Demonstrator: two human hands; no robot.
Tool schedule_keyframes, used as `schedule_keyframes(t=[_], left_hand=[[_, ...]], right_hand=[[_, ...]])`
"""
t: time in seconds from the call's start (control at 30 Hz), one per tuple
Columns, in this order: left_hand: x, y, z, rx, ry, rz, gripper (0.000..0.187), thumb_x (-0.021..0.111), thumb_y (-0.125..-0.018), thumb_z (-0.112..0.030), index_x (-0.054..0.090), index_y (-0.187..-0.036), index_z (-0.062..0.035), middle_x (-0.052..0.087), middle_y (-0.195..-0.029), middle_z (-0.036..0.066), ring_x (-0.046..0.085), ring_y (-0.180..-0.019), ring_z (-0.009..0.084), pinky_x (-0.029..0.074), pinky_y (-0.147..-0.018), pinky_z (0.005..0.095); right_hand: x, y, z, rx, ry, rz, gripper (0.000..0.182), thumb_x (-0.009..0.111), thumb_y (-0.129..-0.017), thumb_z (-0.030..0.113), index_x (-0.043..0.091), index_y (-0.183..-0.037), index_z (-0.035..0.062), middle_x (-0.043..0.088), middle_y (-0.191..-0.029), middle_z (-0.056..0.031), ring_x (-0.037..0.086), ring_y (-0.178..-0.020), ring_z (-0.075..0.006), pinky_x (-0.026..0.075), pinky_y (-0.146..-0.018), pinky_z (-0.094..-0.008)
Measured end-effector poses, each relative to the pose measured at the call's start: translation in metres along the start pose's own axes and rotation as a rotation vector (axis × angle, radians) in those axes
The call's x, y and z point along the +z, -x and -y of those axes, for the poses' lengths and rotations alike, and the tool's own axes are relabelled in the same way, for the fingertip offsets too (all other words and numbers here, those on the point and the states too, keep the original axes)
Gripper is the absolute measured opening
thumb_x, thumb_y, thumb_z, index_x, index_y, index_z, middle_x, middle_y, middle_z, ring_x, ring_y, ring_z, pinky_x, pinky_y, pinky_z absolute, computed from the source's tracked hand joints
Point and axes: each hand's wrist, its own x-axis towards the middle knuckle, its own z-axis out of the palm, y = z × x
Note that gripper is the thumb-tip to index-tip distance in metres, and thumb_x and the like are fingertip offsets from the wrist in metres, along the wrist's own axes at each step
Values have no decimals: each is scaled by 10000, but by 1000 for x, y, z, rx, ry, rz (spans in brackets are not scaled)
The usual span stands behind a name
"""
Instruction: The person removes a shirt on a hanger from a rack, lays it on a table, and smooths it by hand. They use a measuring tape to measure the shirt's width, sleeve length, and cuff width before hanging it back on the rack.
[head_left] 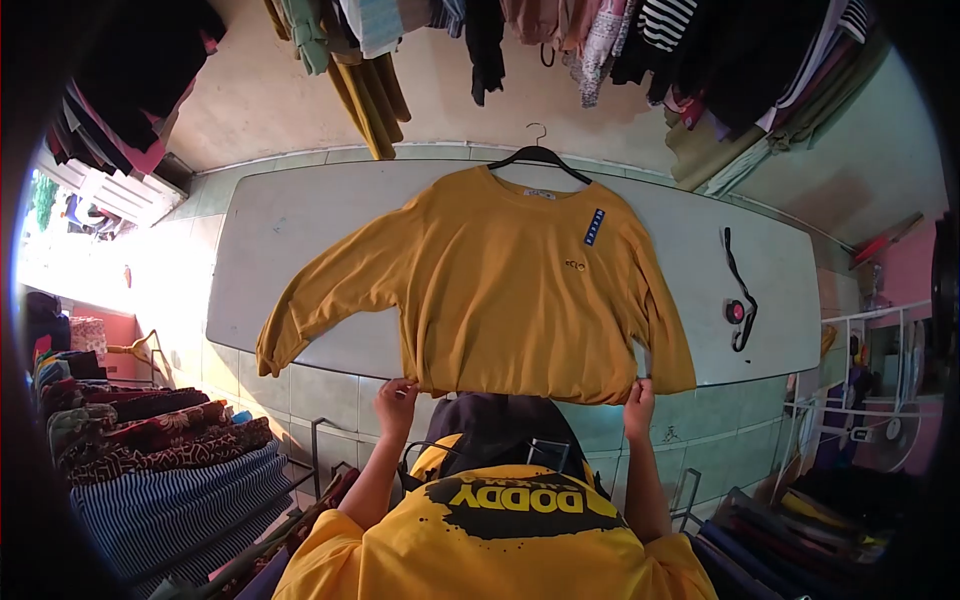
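A mustard-yellow long-sleeved sweatshirt point(510, 290) lies spread on a white table point(250, 240), its neck toward the far edge. Inside its neck is a black hanger point(538, 156) with a metal hook. A blue size strip point(594, 227) is stuck on the chest, above a small dark emblem. My left hand point(396, 398) pinches the bottom hem at its left corner. At the hem's right corner, my right hand point(638, 400) grips the fabric. The left sleeve stretches out sideways; the right sleeve hangs down beside the body of the garment.
A black strap with a round red-centred piece point(735, 311) lies on the table's right part. Clothes hang point(370, 95) beyond the far edge. Folded patterned and striped fabrics point(180, 490) are at lower left. A white rack point(850, 400) and a fan stand at right.
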Motion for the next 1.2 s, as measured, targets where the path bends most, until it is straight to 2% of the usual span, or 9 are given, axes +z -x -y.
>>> schedule_keyframes(t=[0.17,0.2,0.23,0.37,0.47,0.53,0.73,0.97,1.2], left_hand=[[-2,1,-16,93,-21,-20,110,691,-646,-110,639,-678,-18,594,-662,89,580,-593,209,461,-567,308],[-3,3,-17,274,-83,-56,115,689,-652,-113,635,-690,-20,599,-677,94,580,-603,227,461,-580,311],[-2,4,-17,455,-145,-92,120,688,-658,-117,631,-702,-21,603,-691,99,579,-613,246,462,-594,314],[0,10,3,487,-181,-58,130,675,-692,-124,600,-701,-18,605,-722,116,586,-642,259,459,-605,316],[0,14,11,207,204,128,137,634,-757,-124,562,-738,-10,608,-729,117,597,-659,215,470,-610,285],[7,15,13,-282,816,275,114,584,-803,-95,543,-780,9,607,-717,100,600,-682,150,478,-628,246],[27,20,4,-299,445,103,144,589,-794,-91,582,-805,52,630,-640,95,608,-548,123,481,-525,229],[30,23,-20,-309,296,-72,186,634,-744,-110,623,-692,68,615,-578,70,592,-526,100,461,-502,210],[30,25,-15,-280,279,-16,185,641,-734,-110,620,-695,69,594,-552,48,548,-501,71,443,-486,209]], right_hand=[[2,5,-1,-122,62,-59,170,425,-892,158,448,-903,-10,534,-761,-160,524,-697,-276,415,-649,-345],[3,6,-2,-124,64,-56,170,425,-892,158,448,-903,-10,534,-761,-160,524,-697,-276,415,-649,-345],[4,7,-3,-148,-41,-47,160,449,-886,149,443,-908,-10,527,-753,-134,512,-688,-228,414,-641,-321],[-6,15,16,-181,-118,35,166,515,-861,117,428,-921,-10,503,-753,-76,461,-677,-112,407,-624,-253],[-5,10,0,-194,-287,-173,154,525,-855,102,434,-932,5,478,-729,-12,428,-648,-62,370,-595,-201],[-6,14,9,-167,-199,-162,183,555,-840,132,451,-910,-2,514,-720,-55,458,-635,-97,404,-588,-239],[-2,20,16,-142,-171,8,136,543,-847,112,467,-856,-1,428,-649,25,361,-580,-36,317,-513,-189],[3,19,8,-148,-205,0,171,566,-835,143,481,-832,-6,457,-605,-6,398,-559,-57,355,-498,-215],[-1,19,11,-126,-183,34,166,568,-834,136,484,-840,-7,457,-621,-2,396,-568,-55,356,-511,-209]])
